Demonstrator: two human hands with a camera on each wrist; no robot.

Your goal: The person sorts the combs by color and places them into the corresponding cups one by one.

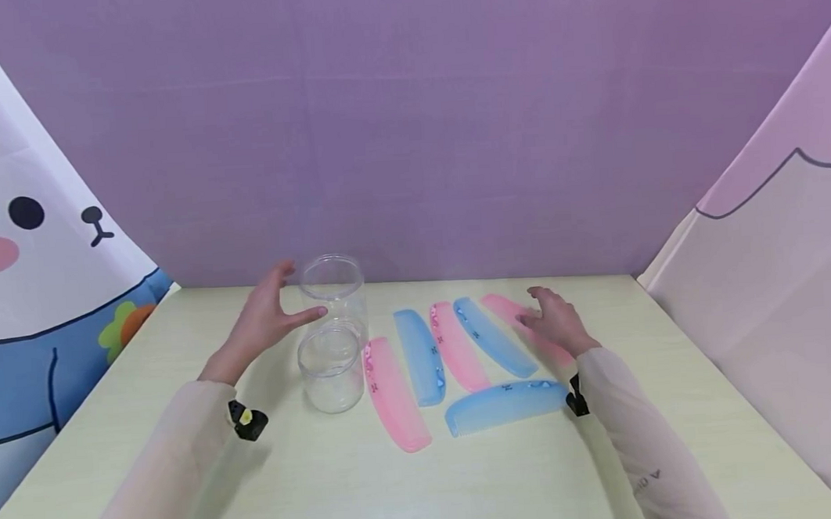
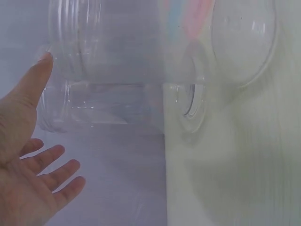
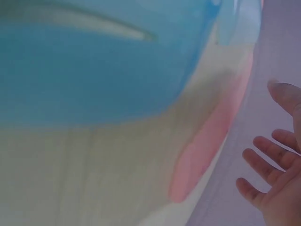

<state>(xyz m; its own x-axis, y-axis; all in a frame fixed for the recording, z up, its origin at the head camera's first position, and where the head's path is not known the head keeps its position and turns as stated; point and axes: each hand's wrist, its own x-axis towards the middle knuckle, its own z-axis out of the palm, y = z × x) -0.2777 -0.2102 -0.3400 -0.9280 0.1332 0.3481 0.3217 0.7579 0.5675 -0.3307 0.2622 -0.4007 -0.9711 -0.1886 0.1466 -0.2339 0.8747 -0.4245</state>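
Two clear plastic jars stand one behind the other: a front jar (image 1: 332, 381) and a back jar (image 1: 332, 283). My left hand (image 1: 260, 322) is spread beside them on the left, thumb apart from the fingers, holding nothing; whether the thumb touches a jar I cannot tell. To the jars' right lie three pink combs and three blue combs. Over the rightmost pink comb (image 1: 502, 306) hovers my right hand (image 1: 556, 323), fingers loosely bent and empty, hiding part of it. Closest to that wrist is a blue comb (image 3: 94, 80) lying crosswise.
A pink comb (image 1: 397, 398) lies against the front jar's right side. Another blue comb (image 1: 419, 357), a pink comb (image 1: 460, 347) and a blue comb (image 1: 493, 338) fan out behind. The pale table (image 1: 400, 495) ends at a purple backdrop (image 1: 451, 132), with printed cloths on both sides.
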